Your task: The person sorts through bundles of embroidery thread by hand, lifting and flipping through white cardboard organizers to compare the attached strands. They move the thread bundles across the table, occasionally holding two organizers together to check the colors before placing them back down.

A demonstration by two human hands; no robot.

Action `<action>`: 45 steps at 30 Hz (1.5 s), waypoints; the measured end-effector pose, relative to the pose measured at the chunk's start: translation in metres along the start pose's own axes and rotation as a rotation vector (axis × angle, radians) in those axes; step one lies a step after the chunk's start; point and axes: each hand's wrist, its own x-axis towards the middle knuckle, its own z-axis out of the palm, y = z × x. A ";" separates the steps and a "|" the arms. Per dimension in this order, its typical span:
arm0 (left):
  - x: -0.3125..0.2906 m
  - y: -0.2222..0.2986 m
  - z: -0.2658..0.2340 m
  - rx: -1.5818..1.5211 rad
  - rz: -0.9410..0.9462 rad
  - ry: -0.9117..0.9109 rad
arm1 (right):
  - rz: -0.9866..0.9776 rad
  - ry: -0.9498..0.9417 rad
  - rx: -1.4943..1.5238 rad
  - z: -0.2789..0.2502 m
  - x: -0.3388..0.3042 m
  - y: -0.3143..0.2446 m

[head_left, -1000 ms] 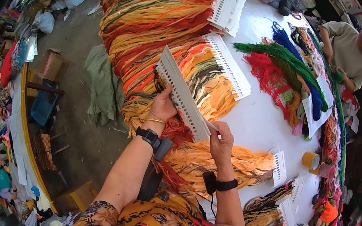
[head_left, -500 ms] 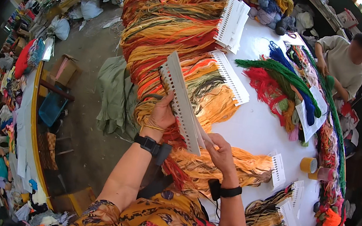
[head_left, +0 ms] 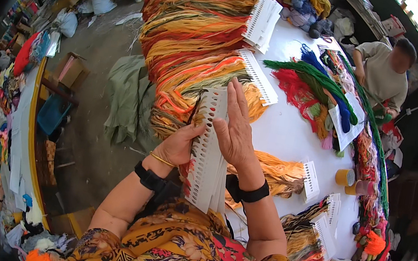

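My left hand [head_left: 177, 144] is closed on a stack of long white punched cards [head_left: 204, 167] upright before my chest. A row of holes runs along the face of the front card, and dark and red threads show at its left edge. My right hand [head_left: 237, 132] lies against the stack's right side, fingers stretched out and thumb on the card face. Beyond the stack, orange, red and olive yarn hanks [head_left: 197, 26] hang over the table's left edge, fixed to white punched cards [head_left: 262, 22]. Another orange hank [head_left: 278, 173] lies right of my right hand.
On the white table [head_left: 296, 127] lie green, red and blue skeins [head_left: 313, 81]. Two thread spools [head_left: 344, 177] stand at the right, near more carded yarn [head_left: 306, 237]. A co-worker [head_left: 383, 70] is at the far right. Green cloth [head_left: 129, 102] hangs left of the table.
The card stack has swung from a slant to nearly upright and come closer to my body. My right hand has moved up from its lower end and straightened its fingers.
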 end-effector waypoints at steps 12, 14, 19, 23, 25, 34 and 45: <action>-0.044 0.085 -0.004 0.193 0.305 0.030 | 0.046 0.102 0.266 0.023 0.000 0.029; -0.064 0.143 0.020 0.279 0.519 0.246 | 0.317 0.277 -0.063 0.020 -0.015 0.094; -0.190 0.369 0.014 0.664 0.806 0.468 | 0.777 0.325 -0.515 0.000 -0.073 0.246; -0.205 0.509 0.086 0.925 0.895 0.717 | 1.097 0.215 -0.697 -0.004 -0.086 0.278; -0.164 0.557 0.131 1.029 0.844 0.692 | 1.068 0.179 -0.770 0.003 -0.085 0.277; 0.276 0.523 0.121 0.846 0.341 0.275 | 0.964 0.189 -0.980 0.009 -0.083 0.283; 0.650 0.302 -0.084 1.325 0.382 0.497 | 1.047 0.114 -0.947 0.008 -0.070 0.287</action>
